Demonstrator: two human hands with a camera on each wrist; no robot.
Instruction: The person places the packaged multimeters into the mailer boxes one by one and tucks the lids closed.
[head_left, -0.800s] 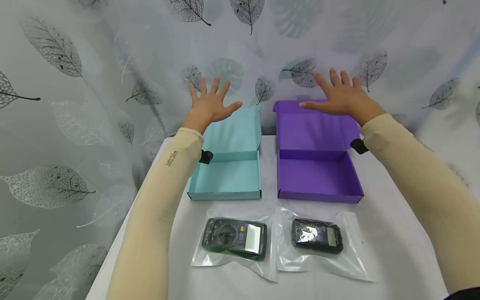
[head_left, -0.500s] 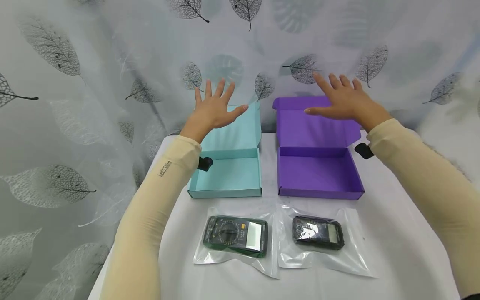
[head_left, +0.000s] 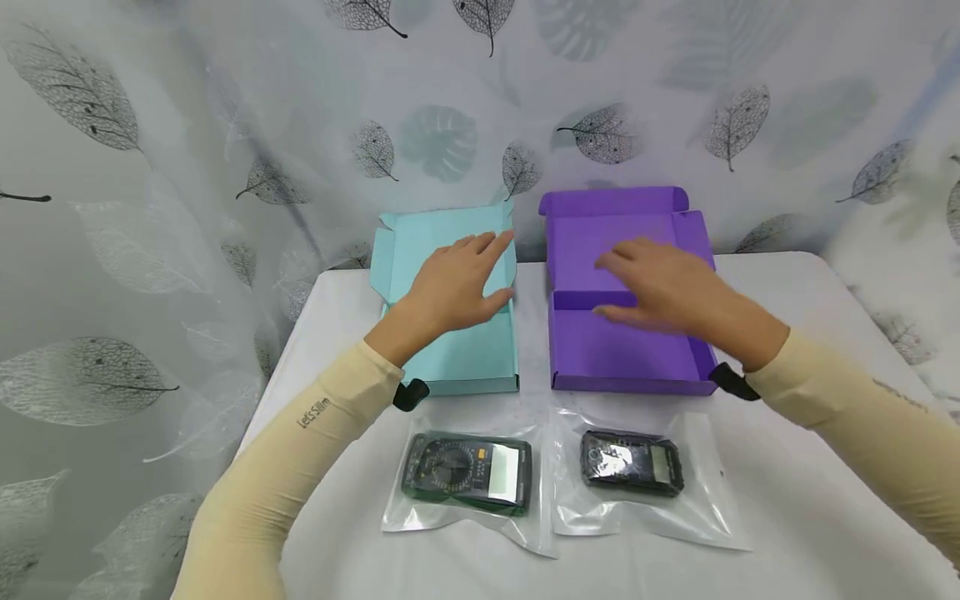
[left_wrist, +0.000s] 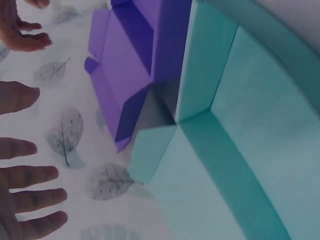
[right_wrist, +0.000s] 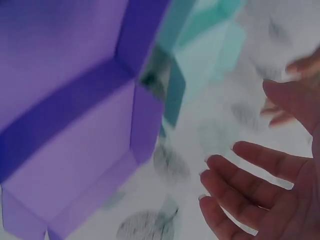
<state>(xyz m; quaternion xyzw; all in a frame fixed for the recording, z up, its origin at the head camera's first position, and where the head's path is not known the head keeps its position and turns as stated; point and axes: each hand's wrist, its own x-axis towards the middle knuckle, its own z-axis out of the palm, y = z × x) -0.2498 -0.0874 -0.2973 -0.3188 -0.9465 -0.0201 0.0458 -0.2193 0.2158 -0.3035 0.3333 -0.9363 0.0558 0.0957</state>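
Observation:
My left hand (head_left: 457, 283) hovers over the open mint-green box (head_left: 461, 387), fingers spread and holding nothing. Over the open purple box (head_left: 630, 385) my right hand (head_left: 663, 283) hangs in the air, slightly blurred, its fingers apart and bare. Both boxes have their lids raised at the back, and their trays hold nothing. In front of the mint-green box lies a larger multimeter (head_left: 465, 471) in a clear plastic bag (head_left: 517, 533). A smaller black multimeter (head_left: 632, 462) lies in a second clear bag (head_left: 705, 508) before the purple box.
A white-covered table (head_left: 360, 533) bears the boxes and bags. Behind it and to the left hangs a curtain (head_left: 300, 125) with a leaf print. Black wrist cameras are strapped under the cream sleeves (head_left: 292, 425).
Both hands have come down and nearer from in front of the curtain to over the boxes. The boxes and bagged multimeters stay where they were.

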